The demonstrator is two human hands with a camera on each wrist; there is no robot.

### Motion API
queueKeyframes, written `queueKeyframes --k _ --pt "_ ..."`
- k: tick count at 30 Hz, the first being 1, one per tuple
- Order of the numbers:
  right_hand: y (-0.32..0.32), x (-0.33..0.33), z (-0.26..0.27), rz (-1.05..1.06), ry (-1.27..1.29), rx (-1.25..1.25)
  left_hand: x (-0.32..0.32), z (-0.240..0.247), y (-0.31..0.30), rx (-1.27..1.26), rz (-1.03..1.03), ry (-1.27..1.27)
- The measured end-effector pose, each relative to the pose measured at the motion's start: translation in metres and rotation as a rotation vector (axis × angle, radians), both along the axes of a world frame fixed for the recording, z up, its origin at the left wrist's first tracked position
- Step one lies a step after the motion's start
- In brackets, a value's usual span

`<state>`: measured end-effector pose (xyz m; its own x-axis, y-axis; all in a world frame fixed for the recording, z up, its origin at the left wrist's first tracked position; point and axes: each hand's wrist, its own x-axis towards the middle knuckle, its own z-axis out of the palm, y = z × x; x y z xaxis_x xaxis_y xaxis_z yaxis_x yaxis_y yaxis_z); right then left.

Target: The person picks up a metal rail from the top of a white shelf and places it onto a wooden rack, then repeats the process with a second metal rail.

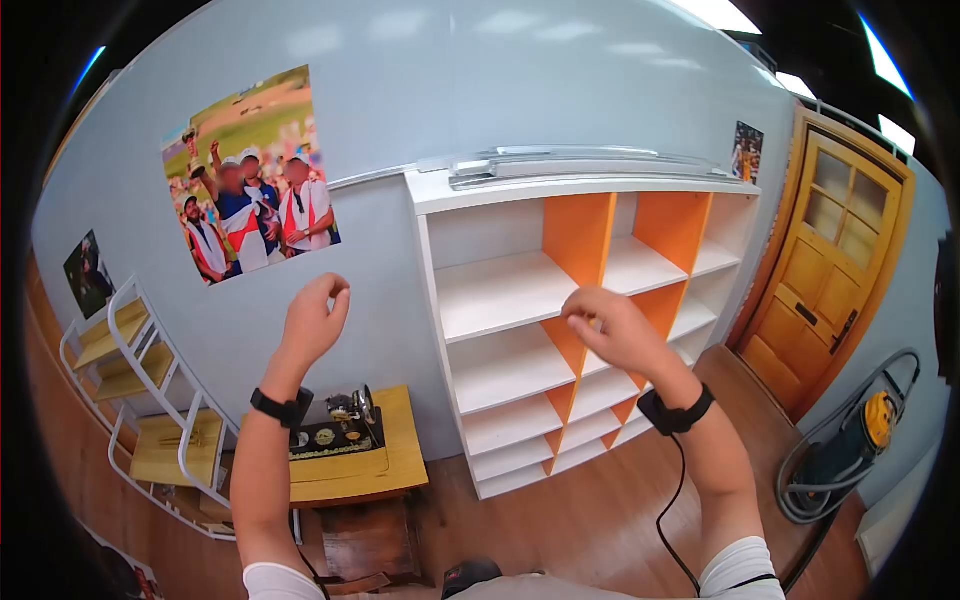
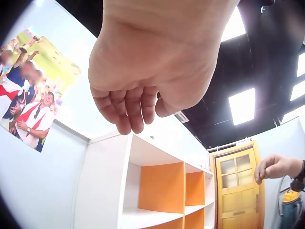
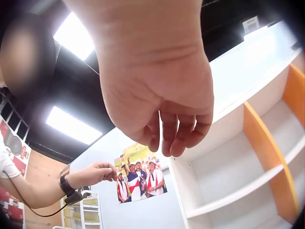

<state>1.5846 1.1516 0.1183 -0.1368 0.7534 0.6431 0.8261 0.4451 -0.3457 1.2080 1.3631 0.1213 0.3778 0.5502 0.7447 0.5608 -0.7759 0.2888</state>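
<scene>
Both hands are raised in front of the body and hold nothing. The left hand is up before the wall, its fingers loosely bent, as the left wrist view also shows. Across from it, the right hand overlaps the white and orange shelf unit in the head view. Its fingers hang down loosely bent in the right wrist view. Each wrist wears a black strap with a small camera. Bare white shelves and orange dividers make up the unit beyond the hands.
A black sewing machine sits on a wooden table at lower left, beside a white-framed rack. A poster hangs on the wall. Flat metal pieces lie atop the unit. At right are a wooden door and a vacuum cleaner.
</scene>
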Motion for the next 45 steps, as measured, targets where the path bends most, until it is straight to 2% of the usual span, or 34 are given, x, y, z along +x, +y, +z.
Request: queueKeyframes --k 4,11,16,18,21,23,26,29,35,38,41,45 --pt "0.081 0.009 0.057 0.017 -0.075 0.144 0.008 0.020 0.085 0.105 0.062 0.048" --pt "0.197 0.016 0.133 -0.205 -0.247 0.146 0.038 0.059 0.258 0.454 0.152 0.225" --pt "0.253 0.030 0.130 -0.232 -0.261 0.140 0.084 0.068 0.340 0.644 0.127 0.298" --pt "0.265 0.033 0.124 -0.222 -0.240 0.071 0.100 0.067 0.362 0.681 0.119 0.334" --pt "0.275 0.036 0.119 -0.240 -0.369 0.105 0.113 0.067 0.389 0.727 0.155 0.402" --pt "0.280 0.037 0.115 -0.250 -0.367 0.134 0.116 0.066 0.407 0.797 0.211 0.415" --pt "0.282 0.035 0.114 -0.258 -0.327 0.141 0.117 0.071 0.415 0.913 0.154 0.410" --pt "0.282 0.040 0.111 -0.252 -0.347 0.160 0.119 0.088 0.412 0.859 0.165 0.360" --pt "0.283 0.044 0.109 -0.240 -0.381 0.218 0.122 0.163 0.398 0.940 0.181 0.308" --pt "0.283 0.049 0.105 -0.254 -0.359 0.217 0.118 0.190 0.370 0.963 0.158 0.299" --pt "0.282 0.051 0.105 -0.236 -0.244 0.228 0.103 0.197 0.343 1.030 0.125 0.263" --pt "0.288 0.058 0.105 -0.266 -0.114 0.324 0.067 0.190 0.329 0.861 0.179 0.244"
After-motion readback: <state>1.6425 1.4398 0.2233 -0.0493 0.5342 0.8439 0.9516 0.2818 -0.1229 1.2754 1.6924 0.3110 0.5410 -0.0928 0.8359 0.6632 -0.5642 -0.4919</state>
